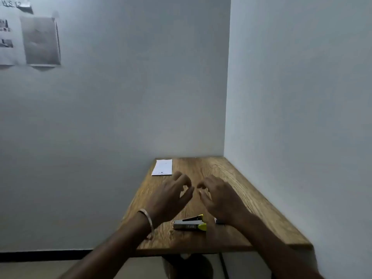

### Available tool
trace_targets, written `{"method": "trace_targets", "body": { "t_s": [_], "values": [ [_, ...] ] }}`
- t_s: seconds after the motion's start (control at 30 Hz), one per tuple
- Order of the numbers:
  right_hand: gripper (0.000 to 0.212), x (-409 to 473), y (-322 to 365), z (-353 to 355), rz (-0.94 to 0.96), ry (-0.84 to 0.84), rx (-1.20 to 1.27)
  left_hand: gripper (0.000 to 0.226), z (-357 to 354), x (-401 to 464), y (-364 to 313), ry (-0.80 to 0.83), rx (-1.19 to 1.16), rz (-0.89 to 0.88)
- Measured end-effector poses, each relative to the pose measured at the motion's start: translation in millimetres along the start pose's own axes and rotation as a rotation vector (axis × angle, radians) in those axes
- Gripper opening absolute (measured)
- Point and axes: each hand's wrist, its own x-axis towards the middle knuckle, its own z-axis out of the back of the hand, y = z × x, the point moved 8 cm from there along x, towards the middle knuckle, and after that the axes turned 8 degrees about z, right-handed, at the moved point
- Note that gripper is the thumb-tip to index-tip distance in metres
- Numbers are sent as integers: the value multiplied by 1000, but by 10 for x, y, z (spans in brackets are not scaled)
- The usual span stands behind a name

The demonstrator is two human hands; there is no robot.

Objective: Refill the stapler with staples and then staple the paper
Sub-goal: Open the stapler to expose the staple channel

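A small stapler point(190, 223) with a metal body and yellow ends lies on the wooden table point(251, 190) near its front edge, its top lifted a little. A folded white paper point(162, 167) lies at the table's far left corner. My left hand point(171, 195) and my right hand point(218, 196) hover side by side above the table's middle, beyond the stapler, fingers spread and curled, fingertips close together. Nothing shows in either hand. A small dark object point(219, 221) peeks out under my right wrist, mostly hidden.
The table fits into a corner between two pale walls. Papers point(40, 41) hang on the left wall, far from the table. A dark stool or base point(189, 266) shows under the table's front edge. A bangle point(148, 220) sits on my left wrist.
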Motion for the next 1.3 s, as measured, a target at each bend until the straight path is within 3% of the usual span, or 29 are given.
{"method": "trace_targets", "body": {
  "t_s": [0.13, 0.27, 0.5, 0.8, 1.0, 1.13, 1.3],
  "values": [
    [36, -295, 77, -287, -2, 162, 91, 35, -260, -346, 83, 152, 10, 16],
    [50, -406, 109, -475, 18, 219, 116, 46, -424, -514, 195, 247, 29, 19],
    [36, -523, 88, -614, 11, 269, 203, 38, -528, -628, 280, 290, 20, 28],
    [33, -470, 34, -650, 26, 275, 290, 33, -552, -522, 364, 344, -58, 46],
    [20, -312, -146, -503, -126, 100, 490, 25, -524, -431, 477, 418, -471, 272],
    [23, -276, -330, -553, -354, 2, 700, 23, -568, -368, 538, 457, -691, 452],
    [25, -269, -377, -708, -424, -58, 785, 28, -664, -347, 591, 446, -949, 615]
  ]
}}
